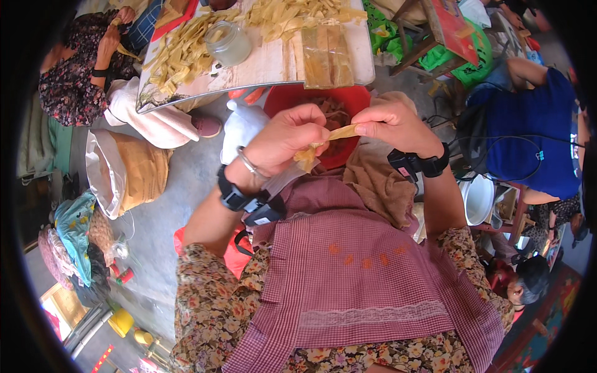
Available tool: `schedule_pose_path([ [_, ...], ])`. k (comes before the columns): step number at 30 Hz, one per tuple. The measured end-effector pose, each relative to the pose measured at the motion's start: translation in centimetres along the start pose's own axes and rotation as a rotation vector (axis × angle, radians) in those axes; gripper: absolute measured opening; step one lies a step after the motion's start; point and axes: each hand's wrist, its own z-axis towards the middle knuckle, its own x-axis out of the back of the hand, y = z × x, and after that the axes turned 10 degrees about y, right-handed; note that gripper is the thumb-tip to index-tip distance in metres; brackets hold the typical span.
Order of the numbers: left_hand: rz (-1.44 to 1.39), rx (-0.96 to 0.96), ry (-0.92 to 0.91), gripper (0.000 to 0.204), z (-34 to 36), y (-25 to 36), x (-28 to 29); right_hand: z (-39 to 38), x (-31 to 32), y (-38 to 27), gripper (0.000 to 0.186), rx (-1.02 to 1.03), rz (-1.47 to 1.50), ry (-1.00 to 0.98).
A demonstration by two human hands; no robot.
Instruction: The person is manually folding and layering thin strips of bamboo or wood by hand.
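Observation:
In front of my chest, both hands hold a pale yellow, dried-looking strip (341,132) stretched between them. My left hand (283,138) is closed around one end, and a crumpled part of the strip hangs below its fingers. My right hand (401,127) pinches the other end between thumb and fingers. Just beyond my hands is a red basin (278,99) with brownish pieces inside, partly hidden by the hands. Many similar yellow strips (180,62) lie heaped on the table (267,69) past the basin.
A glass jar (228,45) and a flat brownish slab (326,56) rest on the table. A brown paper sack (143,165) stands on the floor at left. One co-worker (74,68) sits far left, another in blue (528,127) at right. Near the latter is a white bucket (477,198).

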Motion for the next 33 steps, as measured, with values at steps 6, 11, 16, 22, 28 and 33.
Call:
schedule_pose_path([
  [6, 0.678, -0.48, 0.101, 0.005, -0.3, 4.4, -0.9, 2.1, 1.3, -1.8, 0.018, -0.1, -0.025, 0.084],
  [11, 1.349, -1.25, 0.4, 0.014, 5.6, 2.9, 1.4, 4.7, 0.2, 1.3, 0.017, 0.111, -0.399, 0.385],
  [16, 1.445, -1.482, 0.569, 0.021, 8.5, 2.4, 1.9, 6.3, -0.7, 4.1, 0.014, 0.232, -0.45, 0.69],
  [22, 1.532, -1.369, 0.599, 0.026, 9.4, 2.0, 2.6, 6.3, -1.5, 4.5, 0.013, 0.087, -0.607, 0.597],
  [28, 1.08, -0.885, 0.636, 0.013, 7.7, 0.8, 4.1, 4.2, -1.8, 4.8, 0.015, -0.086, -0.417, 0.49],
  [33, 0.176, -0.343, 0.345, 0.017, 3.9, -0.2, 2.6, 1.6, -2.2, 3.0, 0.022, -0.396, 0.126, 0.372],
])
